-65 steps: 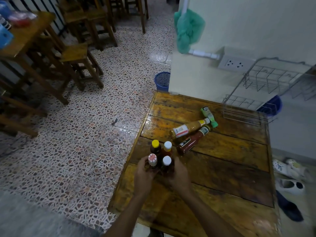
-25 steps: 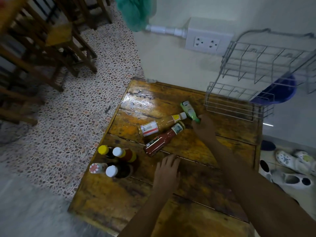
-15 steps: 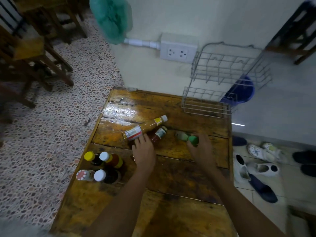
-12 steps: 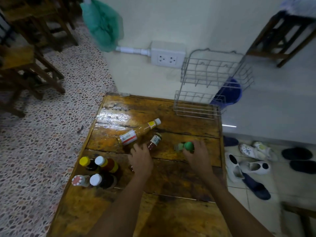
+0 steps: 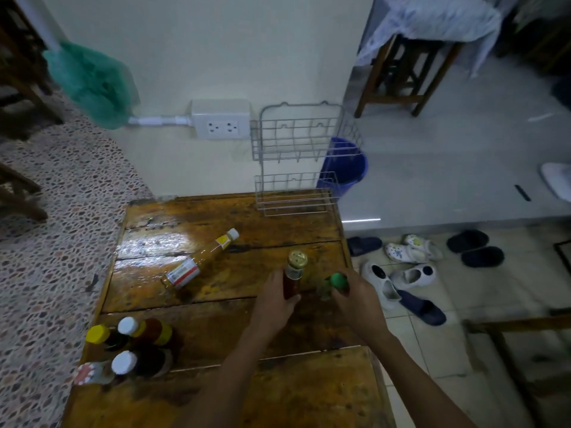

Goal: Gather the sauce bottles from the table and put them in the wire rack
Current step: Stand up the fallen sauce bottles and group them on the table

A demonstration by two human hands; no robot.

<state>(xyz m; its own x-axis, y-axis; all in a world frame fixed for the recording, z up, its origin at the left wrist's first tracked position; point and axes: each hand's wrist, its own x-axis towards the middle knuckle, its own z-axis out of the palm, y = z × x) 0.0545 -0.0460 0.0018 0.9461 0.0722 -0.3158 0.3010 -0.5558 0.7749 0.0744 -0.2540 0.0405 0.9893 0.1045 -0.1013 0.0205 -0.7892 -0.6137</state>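
Note:
My left hand (image 5: pixel 273 302) is shut on a dark red sauce bottle (image 5: pixel 293 278) with a gold cap, held upright on the wooden table (image 5: pixel 216 304). My right hand (image 5: pixel 355 299) is shut on a small green-capped bottle (image 5: pixel 335 282) beside it, near the table's right edge. An orange sauce bottle (image 5: pixel 200 261) with a white cap lies on its side mid-table. Several upright bottles (image 5: pixel 129 350) stand clustered at the near left corner. The empty two-tier wire rack (image 5: pixel 296 168) hangs on the wall at the table's far right corner.
A white wall socket box (image 5: pixel 221 120) and a green bag (image 5: pixel 89 81) sit left of the rack. A blue bin (image 5: pixel 347 168) stands behind the rack. Several shoes and sandals (image 5: pixel 411 267) lie on the floor right of the table. Wooden chairs stand at the far left.
My left hand has taken the red bottle off the table and stood it upright. My right hand has brought the green-capped bottle toward the right edge. The view has swung right.

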